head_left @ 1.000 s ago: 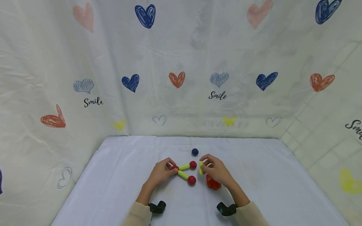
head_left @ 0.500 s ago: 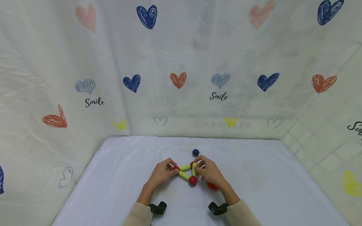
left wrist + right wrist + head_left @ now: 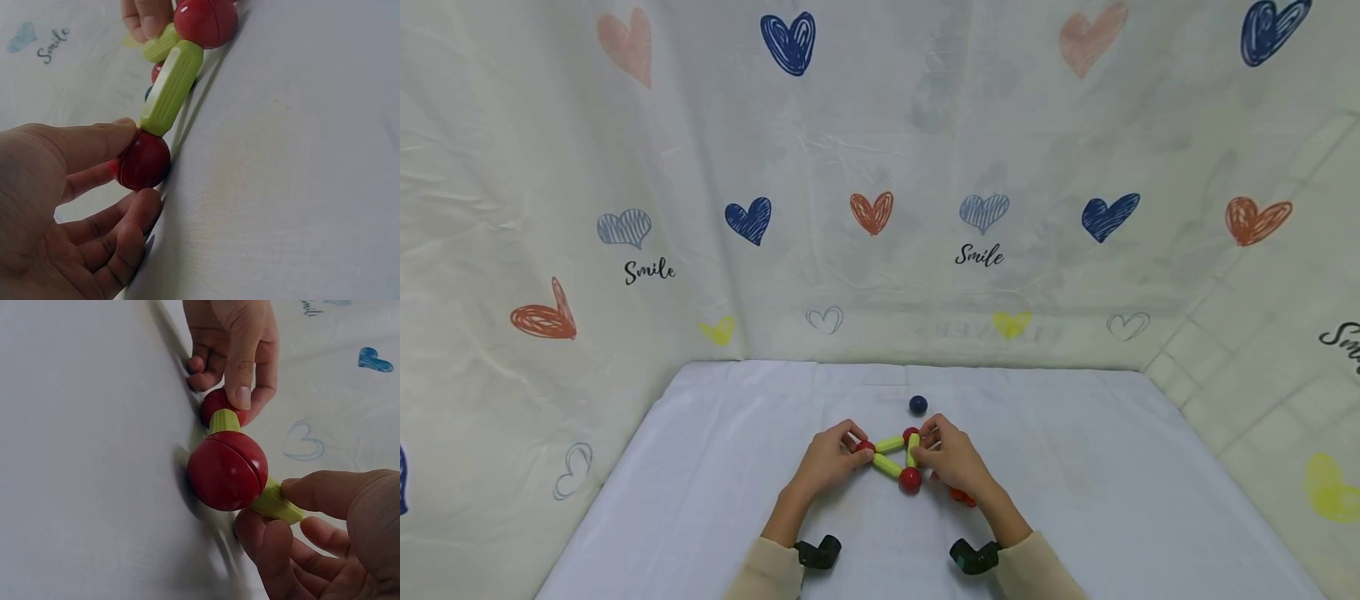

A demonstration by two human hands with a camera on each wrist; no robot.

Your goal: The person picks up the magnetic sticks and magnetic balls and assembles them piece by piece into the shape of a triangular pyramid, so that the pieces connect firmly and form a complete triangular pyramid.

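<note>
My left hand point(image 3: 830, 460) pinches the red ball at the left corner of a piece made of green sticks and red balls; in the left wrist view thumb and fingers are round that ball point(image 3: 145, 161). Two green sticks point(image 3: 887, 466) spread from it to a near red ball point(image 3: 910, 480) and a far red ball point(image 3: 911, 435). With thumb and fingers my right hand point(image 3: 955, 457) grips a third green stick point(image 3: 278, 503), which meets the near ball. Whether its far end touches the far ball, I cannot tell.
A dark blue ball point(image 3: 918, 405) lies behind the piece. Red pieces point(image 3: 961, 495) lie partly hidden under my right hand. White cloth point(image 3: 700, 483) covers the table, and a curtain printed with hearts hangs behind it.
My right hand has moved left with the green stick, from beside the piece to between its two right-hand balls. It now covers more of the red pieces. My left hand has stayed in place.
</note>
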